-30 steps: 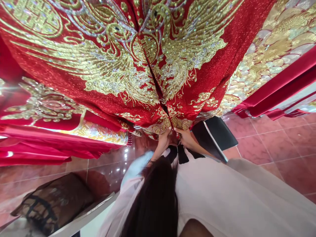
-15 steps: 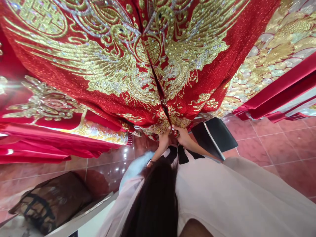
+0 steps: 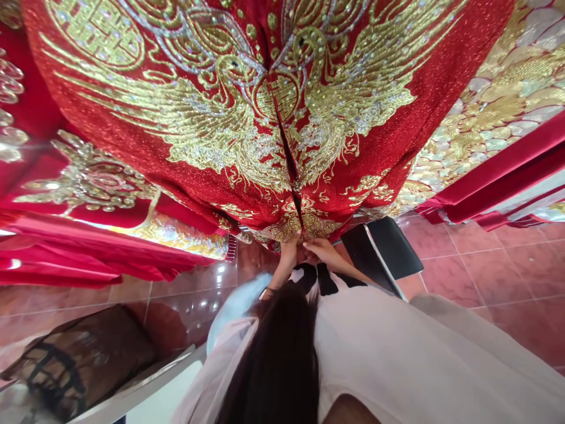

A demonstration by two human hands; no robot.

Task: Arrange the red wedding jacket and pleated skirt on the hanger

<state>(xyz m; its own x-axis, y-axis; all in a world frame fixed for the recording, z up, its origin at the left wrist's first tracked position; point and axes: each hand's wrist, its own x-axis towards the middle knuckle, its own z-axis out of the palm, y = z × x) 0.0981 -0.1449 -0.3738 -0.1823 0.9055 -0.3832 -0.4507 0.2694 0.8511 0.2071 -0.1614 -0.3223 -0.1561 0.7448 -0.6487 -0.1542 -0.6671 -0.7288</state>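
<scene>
A red jacket (image 3: 238, 194) with dense gold and silver bird embroidery fills the upper part of the head view. Its two front panels meet near the middle, with a dark, narrow gap running down the lower opening. At the hem, my left hand (image 3: 289, 252) pinches the edge of the left panel beside the gap. Just right of it, my right hand (image 3: 322, 249) is closed, its fingertips close to the left hand at the bottom of the opening. What those fingertips hold is too small to make out.
Gold-scaled red garments (image 3: 481, 123) hang at the right, and a beaded red garment (image 3: 106, 171) at the left. A black padded seat (image 3: 392, 247) stands right of my hands. A brown bag (image 3: 97, 353) lies at lower left on the red tiled floor (image 3: 459, 259).
My right hand has shifted slightly down from the hem, its fingers pointing more to the left. My left hand stays at the edge. The view has shifted a little, moving the jacket rightward.
</scene>
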